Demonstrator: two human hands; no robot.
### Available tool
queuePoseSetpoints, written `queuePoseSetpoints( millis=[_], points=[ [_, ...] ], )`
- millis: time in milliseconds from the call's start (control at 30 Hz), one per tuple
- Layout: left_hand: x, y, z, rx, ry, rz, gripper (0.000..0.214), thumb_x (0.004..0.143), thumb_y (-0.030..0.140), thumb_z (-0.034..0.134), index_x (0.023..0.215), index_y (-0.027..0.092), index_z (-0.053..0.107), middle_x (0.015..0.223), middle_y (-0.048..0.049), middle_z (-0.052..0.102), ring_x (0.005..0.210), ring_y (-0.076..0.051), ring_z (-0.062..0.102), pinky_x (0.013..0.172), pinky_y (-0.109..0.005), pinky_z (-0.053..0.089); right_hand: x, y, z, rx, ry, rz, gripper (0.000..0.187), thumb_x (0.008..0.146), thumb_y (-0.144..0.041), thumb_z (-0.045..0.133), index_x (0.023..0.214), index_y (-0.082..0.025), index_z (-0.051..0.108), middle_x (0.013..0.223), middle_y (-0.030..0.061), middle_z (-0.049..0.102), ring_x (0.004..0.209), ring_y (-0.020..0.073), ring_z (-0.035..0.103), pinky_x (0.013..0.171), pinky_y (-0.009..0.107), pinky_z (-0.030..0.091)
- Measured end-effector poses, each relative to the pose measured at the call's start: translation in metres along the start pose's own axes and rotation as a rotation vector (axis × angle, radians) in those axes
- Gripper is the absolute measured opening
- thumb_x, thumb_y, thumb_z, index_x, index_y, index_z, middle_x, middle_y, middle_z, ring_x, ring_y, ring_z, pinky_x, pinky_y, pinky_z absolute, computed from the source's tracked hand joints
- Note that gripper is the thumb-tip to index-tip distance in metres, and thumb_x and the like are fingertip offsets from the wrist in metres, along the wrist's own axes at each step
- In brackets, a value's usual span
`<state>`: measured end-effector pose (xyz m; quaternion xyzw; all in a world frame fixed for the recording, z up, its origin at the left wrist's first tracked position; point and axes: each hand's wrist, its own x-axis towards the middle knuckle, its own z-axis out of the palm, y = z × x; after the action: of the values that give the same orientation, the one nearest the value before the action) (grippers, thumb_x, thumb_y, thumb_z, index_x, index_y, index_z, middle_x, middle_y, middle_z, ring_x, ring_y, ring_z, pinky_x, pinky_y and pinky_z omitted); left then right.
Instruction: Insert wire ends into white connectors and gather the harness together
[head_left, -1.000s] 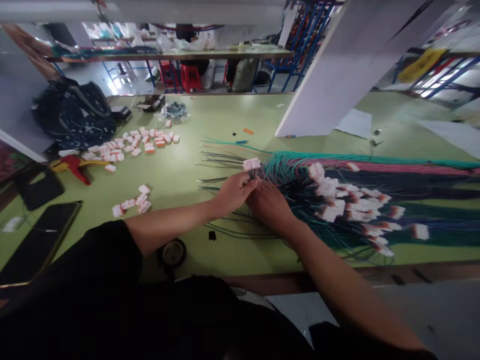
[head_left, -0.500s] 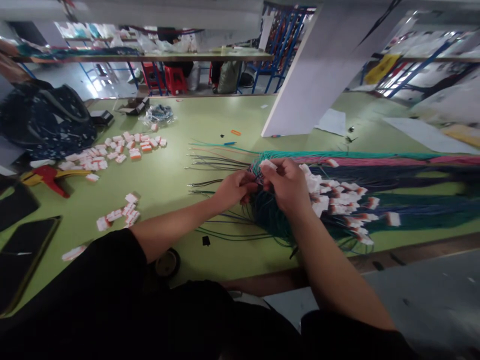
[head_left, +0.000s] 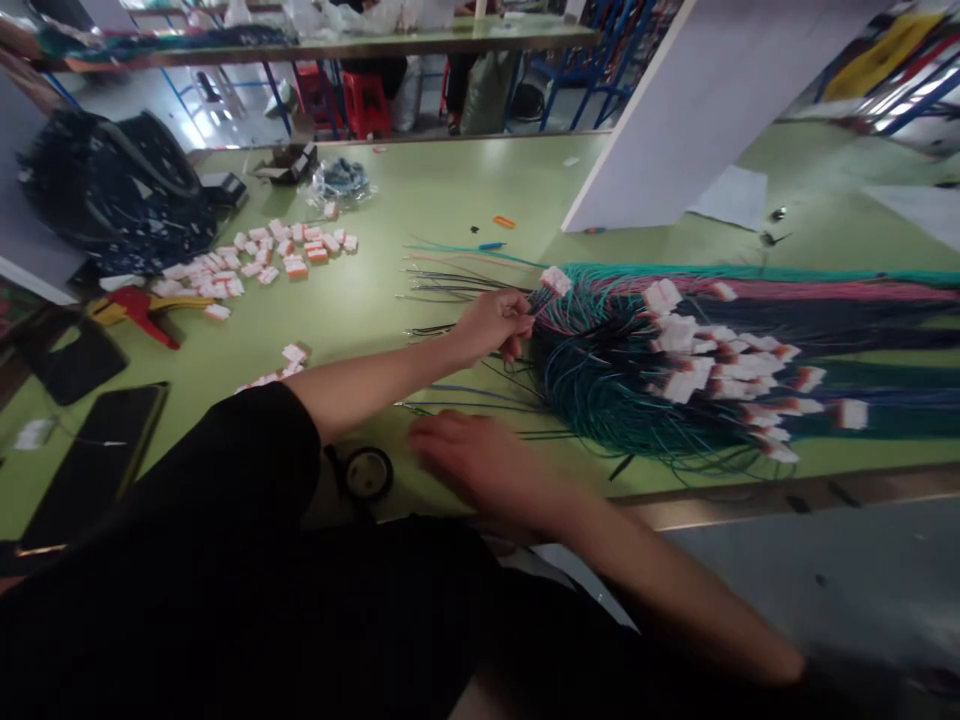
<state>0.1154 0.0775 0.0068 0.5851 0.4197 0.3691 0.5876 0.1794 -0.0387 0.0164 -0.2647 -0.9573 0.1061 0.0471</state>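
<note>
My left hand [head_left: 495, 325] is closed in a pinch on a few dark wires that end in a white connector [head_left: 556, 280], at the left end of a big bundle of teal, black and pink wires [head_left: 600, 380] on the green table [head_left: 420, 200]. Many white connectors [head_left: 694, 360] lie on that bundle. My right hand [head_left: 472, 460] is blurred, lies low over the table's near edge with fingers stretched out flat, and holds nothing. It is beside loose black wires [head_left: 480, 400].
Loose white connectors [head_left: 262, 250] are spread at the left, with a smaller heap [head_left: 291, 356] nearer. A red and yellow hand tool [head_left: 139, 305], a dark bag [head_left: 120, 190], a black flat device [head_left: 94, 465] and a tape roll [head_left: 367, 473] sit left. A white pillar [head_left: 697, 100] stands behind.
My right hand has let go of the connector and wires and dropped back and left toward the table's near edge. My left hand stays pinched on the wires.
</note>
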Motion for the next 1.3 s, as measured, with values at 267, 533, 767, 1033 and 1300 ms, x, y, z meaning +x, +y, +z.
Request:
queuePoseSetpoints(
  millis=[267,533,767,1033,1300],
  points=[
    [0.002,0.007,0.002,0.065,-0.058,-0.022,0.019,0.083,0.004,0.049,0.068,0.014,0.042,0.049,0.0070,0.050,0.034,-0.002,0.044,0.040,-0.017,0.035,0.032,-0.019,0.045,-0.074,-0.002,-0.153,0.023,0.089,-0.026,0.044,0.107,-0.023,0.057,0.099,0.0050,0.061,0.084,0.0174,0.056,0.059,0.028,0.041],
    [0.008,-0.006,0.002,0.102,-0.071,0.054,0.010,0.082,0.008,0.046,0.080,0.016,0.041,0.056,0.0077,0.051,0.035,-0.003,0.044,0.040,-0.018,0.034,-0.021,0.008,0.013,0.213,0.092,-0.010,0.020,0.087,-0.027,0.045,0.099,-0.022,0.060,0.105,0.0042,0.063,0.090,0.0159,0.057,0.074,0.028,0.045],
    [0.011,-0.019,0.011,0.207,-0.052,0.251,0.015,0.078,0.015,0.049,0.073,0.020,0.036,0.058,0.0067,0.050,0.045,-0.007,0.041,0.049,-0.021,0.032,-0.086,0.061,-0.017,0.540,0.699,0.629,0.033,0.083,-0.048,0.044,0.091,-0.020,0.059,0.072,0.0019,0.059,0.069,0.0161,0.056,0.063,0.029,0.045],
    [0.012,-0.028,0.014,0.288,-0.084,0.471,0.006,0.076,0.017,0.045,0.071,0.019,0.042,0.068,0.0019,0.048,0.067,-0.012,0.045,0.067,-0.024,0.037,-0.064,0.080,-0.010,0.462,0.718,0.721,0.030,0.081,-0.048,0.045,0.079,-0.020,0.056,0.065,-0.0010,0.049,0.061,0.0137,0.047,0.058,0.027,0.040],
    [0.011,-0.021,0.012,0.194,-0.071,0.277,0.013,0.072,0.011,0.049,0.072,0.019,0.038,0.068,0.0027,0.044,0.064,-0.011,0.042,0.061,-0.024,0.034,-0.060,0.084,-0.005,1.122,0.825,0.800,0.030,0.079,-0.050,0.045,0.081,-0.021,0.049,0.073,0.0025,0.055,0.051,0.0120,0.045,0.043,0.025,0.037]
  ],
)
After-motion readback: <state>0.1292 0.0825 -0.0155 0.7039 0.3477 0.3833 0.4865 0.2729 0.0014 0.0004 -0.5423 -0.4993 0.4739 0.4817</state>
